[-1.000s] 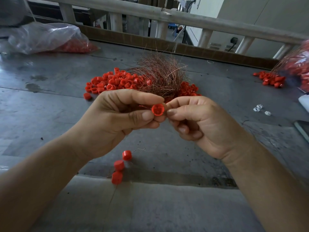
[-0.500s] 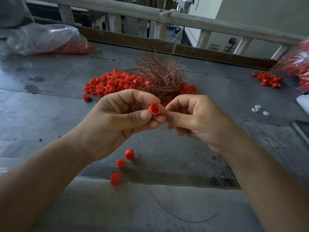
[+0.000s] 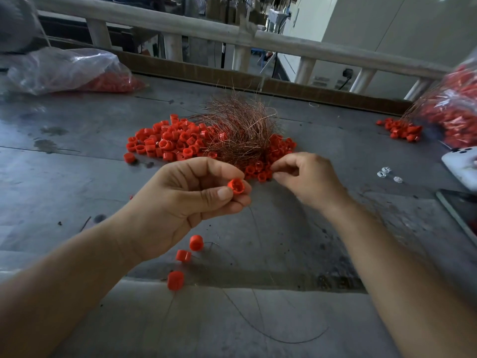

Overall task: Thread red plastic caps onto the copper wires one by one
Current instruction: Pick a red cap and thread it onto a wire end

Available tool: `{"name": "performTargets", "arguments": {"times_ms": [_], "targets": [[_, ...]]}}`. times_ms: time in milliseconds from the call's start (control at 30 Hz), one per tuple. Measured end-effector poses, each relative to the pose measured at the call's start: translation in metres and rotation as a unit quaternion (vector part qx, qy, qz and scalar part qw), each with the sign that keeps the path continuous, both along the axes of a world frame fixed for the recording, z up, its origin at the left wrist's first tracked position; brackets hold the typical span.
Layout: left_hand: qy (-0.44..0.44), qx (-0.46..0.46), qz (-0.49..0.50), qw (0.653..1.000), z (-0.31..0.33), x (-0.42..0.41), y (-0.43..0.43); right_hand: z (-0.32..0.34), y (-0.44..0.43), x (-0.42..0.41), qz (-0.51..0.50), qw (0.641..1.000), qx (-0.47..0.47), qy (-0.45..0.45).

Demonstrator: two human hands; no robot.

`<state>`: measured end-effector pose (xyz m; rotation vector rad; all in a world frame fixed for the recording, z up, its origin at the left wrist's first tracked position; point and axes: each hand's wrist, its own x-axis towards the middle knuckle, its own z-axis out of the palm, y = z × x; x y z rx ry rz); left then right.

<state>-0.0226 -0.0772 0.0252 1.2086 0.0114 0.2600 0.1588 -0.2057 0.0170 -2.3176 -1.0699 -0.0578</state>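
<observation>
Pinches one red cap (image 3: 236,186) between thumb and fingertips of the left hand (image 3: 180,202), up off the table (image 3: 77,177) with the open mouth turned upward, presumably to keep the hole in sight for threading. Reaches with the right hand (image 3: 307,177), fingertips drawn narrow beside the copper wires (image 3: 237,135) and the cap pile (image 3: 167,143), likely for a strand; cannot tell whether any is caught. Half a second ago, met the left at the cap; now stands apart, nearer the wires
</observation>
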Motion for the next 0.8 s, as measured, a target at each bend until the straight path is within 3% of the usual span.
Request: {"name": "performTargets", "arguments": {"times_ms": [267,500,600,667,733,800], "targets": [[0.013,0.000,0.003,1.000,0.002,0.002,-0.002,-0.012,0.013,-0.003,0.032,0.998,-0.017,-0.050],[0.005,0.000,-0.006,1.000,0.000,0.001,0.001,-0.010,0.012,-0.008,0.038,0.999,0.007,-0.006],[0.002,0.000,-0.012,1.000,0.000,0.000,0.001,-0.001,0.007,-0.008,0.023,0.998,0.011,0.063],[0.008,0.005,0.002,1.000,0.001,0.000,0.001,0.012,0.000,-0.012,0.049,0.985,0.058,0.157],[0.017,0.014,0.013,1.000,0.001,0.001,0.000,0.026,-0.006,-0.023,0.109,0.941,0.144,0.287],[0.022,0.023,0.013,0.999,0.001,0.001,-0.001,0.034,-0.009,-0.035,0.163,0.902,0.190,0.351]]}}
